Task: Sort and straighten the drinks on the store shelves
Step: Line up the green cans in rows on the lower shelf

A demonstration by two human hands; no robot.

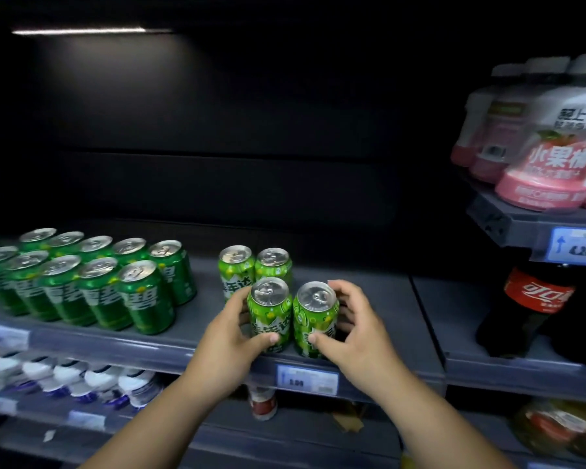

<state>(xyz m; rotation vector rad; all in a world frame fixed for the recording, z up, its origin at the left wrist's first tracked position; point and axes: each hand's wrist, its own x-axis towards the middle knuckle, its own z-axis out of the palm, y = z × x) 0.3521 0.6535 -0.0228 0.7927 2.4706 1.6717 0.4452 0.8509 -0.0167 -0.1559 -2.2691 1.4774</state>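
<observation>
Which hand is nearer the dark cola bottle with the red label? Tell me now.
Right. The right hand grips the front-right light green can, left of the dark red-labelled cola bottle; the left hand grips the neighbouring green can, farther left.

— What can be read on the cans?
— "碧" is printed on the dark cans [142, 299], "年达" on the light cans [271, 319].
— And at the right?
— "小果" is shown on a pink bottle [552, 164], "可口" on the cola bottle [538, 296], 4.20 on a tag [579, 248].
</observation>
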